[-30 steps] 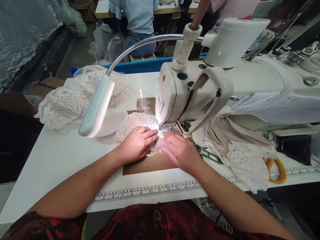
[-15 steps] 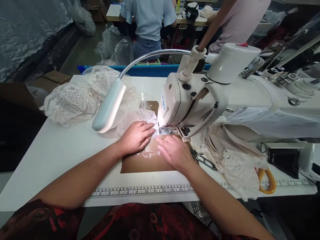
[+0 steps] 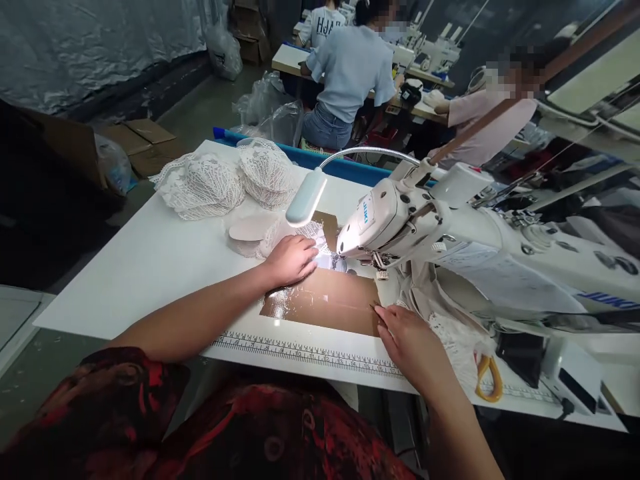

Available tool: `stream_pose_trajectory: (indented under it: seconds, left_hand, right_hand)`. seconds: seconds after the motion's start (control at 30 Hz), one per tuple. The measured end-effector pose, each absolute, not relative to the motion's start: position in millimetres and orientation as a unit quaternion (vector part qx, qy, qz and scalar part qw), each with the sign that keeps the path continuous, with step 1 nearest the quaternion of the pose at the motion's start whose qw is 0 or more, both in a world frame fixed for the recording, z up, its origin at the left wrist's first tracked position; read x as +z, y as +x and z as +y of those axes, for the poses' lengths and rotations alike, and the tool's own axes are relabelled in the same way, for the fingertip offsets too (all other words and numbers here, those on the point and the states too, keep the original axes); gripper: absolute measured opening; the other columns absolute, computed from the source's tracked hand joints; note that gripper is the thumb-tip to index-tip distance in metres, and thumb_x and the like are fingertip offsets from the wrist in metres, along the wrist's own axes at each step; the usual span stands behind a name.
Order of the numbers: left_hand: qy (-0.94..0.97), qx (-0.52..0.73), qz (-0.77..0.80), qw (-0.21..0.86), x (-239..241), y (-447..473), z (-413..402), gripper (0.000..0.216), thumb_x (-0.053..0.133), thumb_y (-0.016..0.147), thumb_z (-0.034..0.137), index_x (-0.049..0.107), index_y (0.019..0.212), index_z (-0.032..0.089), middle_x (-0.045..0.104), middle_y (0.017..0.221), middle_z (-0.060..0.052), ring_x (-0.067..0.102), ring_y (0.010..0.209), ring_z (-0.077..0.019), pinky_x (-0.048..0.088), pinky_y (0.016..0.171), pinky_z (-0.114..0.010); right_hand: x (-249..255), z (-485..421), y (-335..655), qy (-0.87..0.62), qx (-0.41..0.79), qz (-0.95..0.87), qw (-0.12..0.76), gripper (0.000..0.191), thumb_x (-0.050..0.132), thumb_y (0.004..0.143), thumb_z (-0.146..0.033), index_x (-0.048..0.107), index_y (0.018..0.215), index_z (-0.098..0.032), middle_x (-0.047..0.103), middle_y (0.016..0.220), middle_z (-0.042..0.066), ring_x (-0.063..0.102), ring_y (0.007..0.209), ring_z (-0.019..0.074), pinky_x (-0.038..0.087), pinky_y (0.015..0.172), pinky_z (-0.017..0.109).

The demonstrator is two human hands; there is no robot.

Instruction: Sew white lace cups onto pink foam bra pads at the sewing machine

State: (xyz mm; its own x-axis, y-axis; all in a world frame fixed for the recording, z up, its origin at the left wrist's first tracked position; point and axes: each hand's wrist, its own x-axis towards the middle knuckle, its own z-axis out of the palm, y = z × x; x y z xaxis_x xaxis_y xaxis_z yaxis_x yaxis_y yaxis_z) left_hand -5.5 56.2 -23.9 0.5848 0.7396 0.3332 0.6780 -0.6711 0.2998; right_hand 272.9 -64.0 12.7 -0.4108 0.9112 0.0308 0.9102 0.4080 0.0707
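White openwork lace piece (image 3: 314,229), brightly lit, patterned, lying beside white sewing-machine head (image 3: 373,217). Bare left hand (image 3: 291,260) flat atop it, unclenched. Bare right hand (image 3: 413,343) curled by glossy brown sheet (image 3: 330,300); cannot tell if grasping.

Sewing machine (image 3: 470,225), white, large, near: 1. All places below are relative to it.

- Hands: 2. Left hand (image 3: 294,259), just left of its needle end; right hand (image 3: 407,333), in front.
- Lamp (image 3: 305,199), gooseneck: 1, left of its head.
- Lace heaps (image 3: 200,187): 2, side by side, farther left.
- Pale smooth pieces (image 3: 247,229): left, stacked or overlapping; number cannot be told.
- Lace piece (image 3: 314,231) by left hand: 1, left of its needle end.
- Measuring strip (image 3: 300,353): 1, in front.
- Orange handle (image 3: 494,385), looped: 1, in front.
- White device (image 3: 575,375): 1, in front, right of the handle.
- Blue trough (image 3: 350,165): 1, behind.
- Seated people (image 3: 345,70): 3, beyond it.
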Motion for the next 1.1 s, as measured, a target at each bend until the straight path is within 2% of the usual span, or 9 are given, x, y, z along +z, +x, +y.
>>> stream_pose_trajectory:
  seconds: [0.13, 0.23, 0.3, 0.4, 0.57, 0.67, 0.77, 0.93, 1.1]
  left_hand:
    - [0.892, 0.215, 0.384, 0.106, -15, -10, 53, 0.023, 0.047, 0.086, 0.018, 0.07, 0.088, 0.014, 0.069, 0.097, -0.011, 0.061, 0.091, -0.0236, 0.047, 0.083, -0.04]
    - [0.929, 0.169, 0.269, 0.189, -4, -7, 30, 0.017, 0.053, 0.083, 0.015, 0.07, 0.083, 0.018, 0.072, 0.094, -0.004, 0.062, 0.091, -0.0176, 0.048, 0.087, -0.031]
    - [0.94, 0.13, 0.179, 0.26, 5, -4, 11, 0.017, 0.054, 0.082, 0.013, 0.07, 0.082, 0.018, 0.071, 0.101, -0.004, 0.061, 0.099, -0.0182, 0.046, 0.094, -0.031]
    - [0.926, 0.114, 0.158, 0.324, 15, -3, -8, 0.019, 0.056, 0.083, 0.018, 0.07, 0.096, 0.017, 0.066, 0.116, -0.009, 0.055, 0.113, -0.0228, 0.043, 0.1, -0.038]
    - [0.86, 0.208, 0.347, 0.312, 17, -10, 11, 0.045, 0.063, 0.08, 0.035, 0.061, 0.119, 0.013, 0.056, 0.129, -0.014, 0.049, 0.121, -0.0266, 0.04, 0.103, -0.043]
    - [0.796, 0.193, 0.448, 0.359, 12, -12, 31, 0.063, 0.069, 0.073, 0.036, 0.052, 0.129, 0.012, 0.057, 0.127, -0.014, 0.053, 0.115, -0.0268, 0.044, 0.097, -0.042]
    - [0.744, 0.172, 0.47, 0.444, 8, -11, 41, 0.064, 0.068, 0.073, 0.033, 0.051, 0.131, 0.013, 0.065, 0.106, -0.01, 0.061, 0.091, -0.021, 0.049, 0.08, -0.034]
    - [0.672, 0.191, 0.434, 0.569, 6, -8, 39, 0.031, 0.067, 0.074, 0.033, 0.066, 0.096, 0.012, 0.063, 0.085, -0.004, 0.057, 0.07, -0.0127, 0.044, 0.059, -0.022]
    - [0.6, 0.182, 0.434, 0.647, 4, -8, 34, 0.03, 0.071, 0.073, 0.038, 0.066, 0.088, 0.011, 0.062, 0.076, -0.003, 0.055, 0.063, -0.0109, 0.042, 0.053, -0.02]
  right_hand:
    - [-4, -61, 284, 0.547, 0.081, 0.831, 0.06, 0.041, 0.045, 0.08, -0.001, 0.062, 0.116, -0.008, 0.066, 0.096, 0.013, 0.062, 0.083, 0.0237, 0.049, 0.075, 0.034]
    - [-12, -55, 288, 0.555, 0.083, 0.827, 0.033, 0.039, 0.045, 0.081, -0.003, 0.061, 0.116, -0.005, 0.067, 0.093, 0.013, 0.062, 0.085, 0.0247, 0.048, 0.076, 0.034]
    - [-16, -54, 291, 0.564, 0.084, 0.822, -0.008, 0.031, 0.044, 0.086, -0.008, 0.064, 0.109, -0.006, 0.068, 0.091, 0.013, 0.062, 0.084, 0.0247, 0.048, 0.075, 0.034]
    - [-21, -55, 295, 0.57, 0.077, 0.814, -0.086, 0.023, 0.045, 0.089, -0.015, 0.067, 0.096, -0.01, 0.069, 0.093, 0.012, 0.063, 0.084, 0.0239, 0.049, 0.074, 0.034]
    - [-16, -61, 296, 0.547, 0.059, 0.816, -0.176, 0.018, 0.046, 0.09, -0.019, 0.064, 0.092, -0.012, 0.07, 0.094, 0.011, 0.064, 0.09, 0.0238, 0.05, 0.078, 0.034]
    - [-6, -67, 293, 0.521, 0.04, 0.819, -0.235, 0.016, 0.048, 0.089, -0.018, 0.062, 0.097, -0.014, 0.07, 0.097, 0.011, 0.064, 0.094, 0.023, 0.05, 0.084, 0.035]
    - [3, -74, 288, 0.515, 0.0, 0.805, -0.295, 0.015, 0.049, 0.09, -0.018, 0.061, 0.099, -0.016, 0.071, 0.096, 0.009, 0.065, 0.095, 0.0208, 0.049, 0.086, 0.033]
    - [10, -73, 269, 0.555, -0.155, 0.758, -0.305, 0.019, 0.045, 0.093, -0.026, 0.062, 0.101, -0.019, 0.07, 0.083, 0.002, 0.067, 0.076, 0.0161, 0.051, 0.068, 0.027]
    - [12, -47, 244, 0.525, -0.284, 0.765, -0.241, 0.039, 0.035, 0.096, -0.037, 0.057, 0.122, -0.02, 0.068, 0.113, 0.007, 0.063, 0.105, 0.0225, 0.05, 0.086, 0.037]
